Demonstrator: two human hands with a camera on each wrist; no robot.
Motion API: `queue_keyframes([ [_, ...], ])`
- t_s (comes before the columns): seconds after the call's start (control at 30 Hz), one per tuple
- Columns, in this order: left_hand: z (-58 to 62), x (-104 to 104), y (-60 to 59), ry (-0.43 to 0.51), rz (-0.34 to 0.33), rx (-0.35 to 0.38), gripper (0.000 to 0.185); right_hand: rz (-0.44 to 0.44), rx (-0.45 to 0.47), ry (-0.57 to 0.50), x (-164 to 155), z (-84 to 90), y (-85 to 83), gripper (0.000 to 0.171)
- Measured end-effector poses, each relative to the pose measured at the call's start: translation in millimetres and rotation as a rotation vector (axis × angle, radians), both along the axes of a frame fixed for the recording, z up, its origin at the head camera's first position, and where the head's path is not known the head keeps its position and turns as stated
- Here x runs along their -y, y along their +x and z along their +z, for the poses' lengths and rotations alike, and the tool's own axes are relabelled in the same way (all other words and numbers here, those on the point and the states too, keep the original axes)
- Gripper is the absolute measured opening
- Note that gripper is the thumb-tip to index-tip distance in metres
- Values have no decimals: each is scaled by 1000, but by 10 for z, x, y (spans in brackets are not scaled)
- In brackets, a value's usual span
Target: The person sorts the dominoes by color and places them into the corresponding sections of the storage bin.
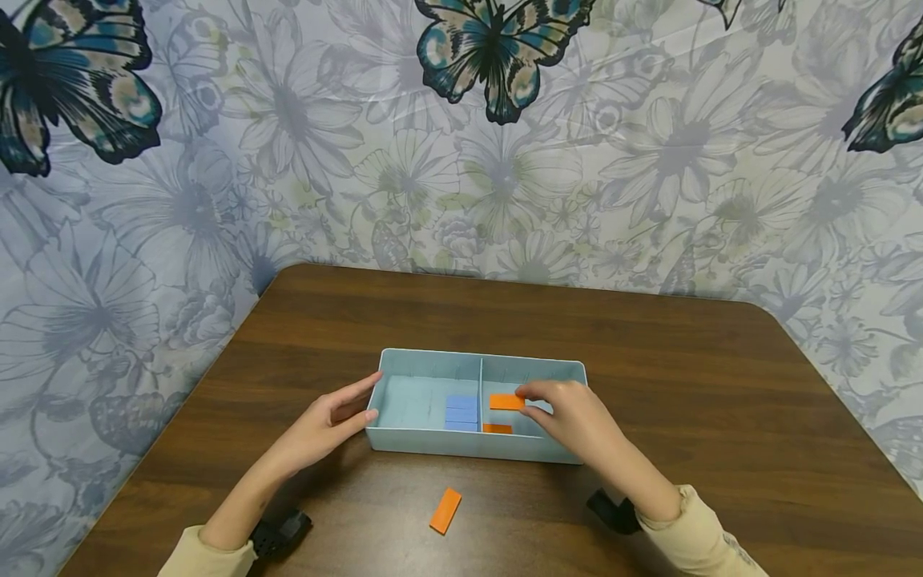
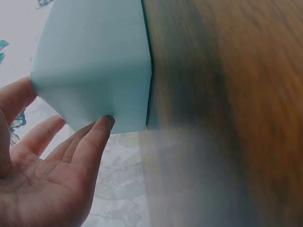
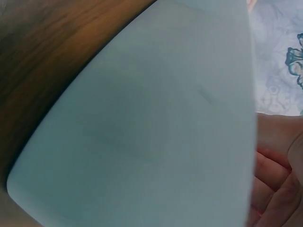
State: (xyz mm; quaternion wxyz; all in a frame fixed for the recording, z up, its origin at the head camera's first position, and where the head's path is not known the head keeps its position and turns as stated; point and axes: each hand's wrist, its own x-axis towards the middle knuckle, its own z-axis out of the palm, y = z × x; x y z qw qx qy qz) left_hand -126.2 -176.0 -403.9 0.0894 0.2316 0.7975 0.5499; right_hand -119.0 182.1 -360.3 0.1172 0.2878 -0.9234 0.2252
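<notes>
A pale blue two-compartment tray [image 1: 425, 441] sits on the table. My left hand [image 1: 324, 425] touches its left end with fingers extended; in the left wrist view, the fingertips rest on the tray's outer wall [image 2: 94, 71]. Over the right compartment, my right hand [image 1: 577, 417] pinches a flat orange block [image 1: 506, 402] between thumb and fingers. Another orange block [image 1: 497, 429] lies below it in that compartment, partly hidden by the front wall. Several blue blocks [image 1: 461, 413] lie against the divider in the left compartment. The tray wall [image 3: 142, 118] hides the pinched block in the right wrist view.
A loose orange block [image 1: 445, 511] lies on the brown wooden table [image 1: 346, 312] in front of the tray. Behind the table hangs a floral backdrop [image 1: 505, 184] with butterflies. Dark wrist devices [image 1: 281, 533] sit beneath both wrists.
</notes>
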Motion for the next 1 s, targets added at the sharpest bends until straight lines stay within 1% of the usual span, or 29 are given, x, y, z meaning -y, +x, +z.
queue_keyframes([
  [0.3,-1,-1,1,0,-2,-9,58,-1,83,16,8,-90,-136,15],
  [0.6,-2,6,4,5,1,1,58,10,195,35,49,-146,-248,14],
  [1.0,-3,6,2,1,1,5,58,21,258,76,77,-223,-326,12],
])
